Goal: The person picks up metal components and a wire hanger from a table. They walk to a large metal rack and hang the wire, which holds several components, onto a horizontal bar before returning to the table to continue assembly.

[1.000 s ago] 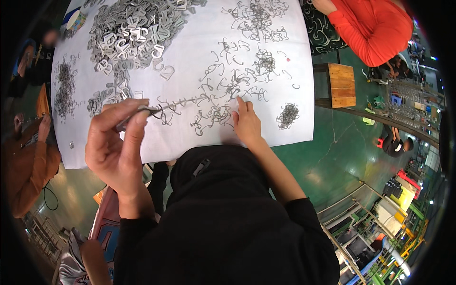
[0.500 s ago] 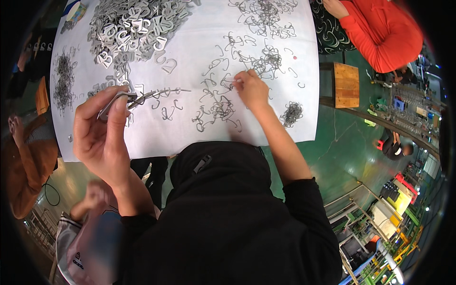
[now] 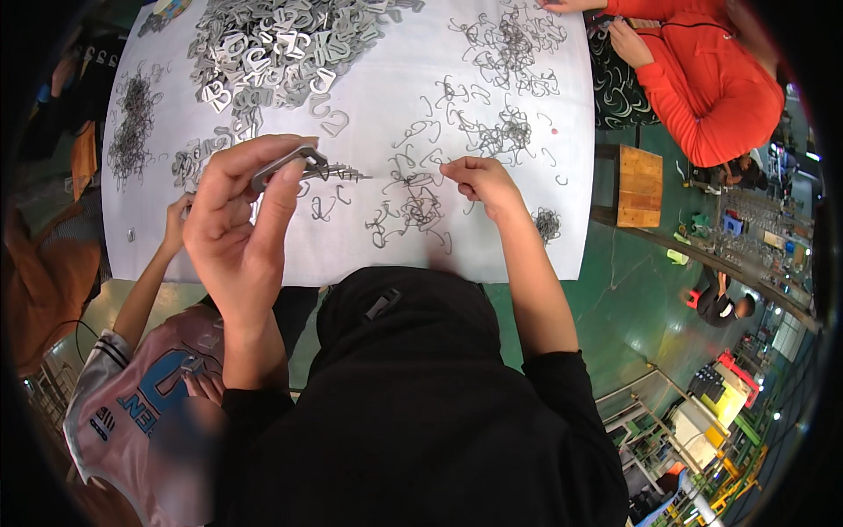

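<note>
My left hand [image 3: 241,224] is raised over the near left of the table, its thumb and fingers pinching a grey metal clip [image 3: 283,165]. Beyond its fingertips, a row of small bent wires [image 3: 349,175] extends rightward; whether it touches the clip I cannot tell. My right hand [image 3: 485,186] is closed in a pinch among scattered bent wires [image 3: 418,212]; anything between its fingertips is too small to make out. A large heap of grey looped metal pieces [image 3: 281,54] lies at the far left, beyond my left hand.
More bent wires lie in heaps at the far right [image 3: 514,44], left [image 3: 132,132] and near right [image 3: 546,226] of the white-covered table. A co-worker's hand [image 3: 178,220] reaches the left edge. Someone in red sleeves [image 3: 702,114] sits beyond a wooden stool [image 3: 639,186].
My left hand has shifted right, still pinching the clip. My right hand's fingers have drawn together into a tighter pinch. A co-worker's arm now reaches to the table at the left; the view has shifted slightly.
</note>
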Motion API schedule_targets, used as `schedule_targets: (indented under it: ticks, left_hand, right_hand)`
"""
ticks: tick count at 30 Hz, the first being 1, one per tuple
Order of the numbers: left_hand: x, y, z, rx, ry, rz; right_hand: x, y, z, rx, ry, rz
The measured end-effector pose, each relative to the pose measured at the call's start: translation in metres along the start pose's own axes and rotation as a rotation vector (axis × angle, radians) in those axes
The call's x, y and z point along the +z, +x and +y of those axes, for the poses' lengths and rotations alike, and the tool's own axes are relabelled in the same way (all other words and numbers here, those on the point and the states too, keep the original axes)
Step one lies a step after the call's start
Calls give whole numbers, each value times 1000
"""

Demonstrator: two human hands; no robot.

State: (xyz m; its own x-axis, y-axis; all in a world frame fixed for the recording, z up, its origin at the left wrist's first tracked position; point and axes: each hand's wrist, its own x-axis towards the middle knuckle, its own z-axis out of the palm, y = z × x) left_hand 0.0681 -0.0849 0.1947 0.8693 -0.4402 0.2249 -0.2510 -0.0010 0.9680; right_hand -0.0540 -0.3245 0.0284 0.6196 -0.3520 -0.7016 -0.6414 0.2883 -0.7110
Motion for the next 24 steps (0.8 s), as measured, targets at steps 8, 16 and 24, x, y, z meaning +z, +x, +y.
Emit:
schedule_targets:
  ticks: [8,16,24]
  left_hand:
    - [5,-3,7,-42,-82,17]
    - [9,-5,8,126,-20,-27]
    - [-2,8,-13,134,-117,-160]
  right_hand:
    - [30,-51,-46,-363,-125,25]
    - [83,-149,-125,-749,45,0]
    - [83,-153,-120,-1007,83,142]
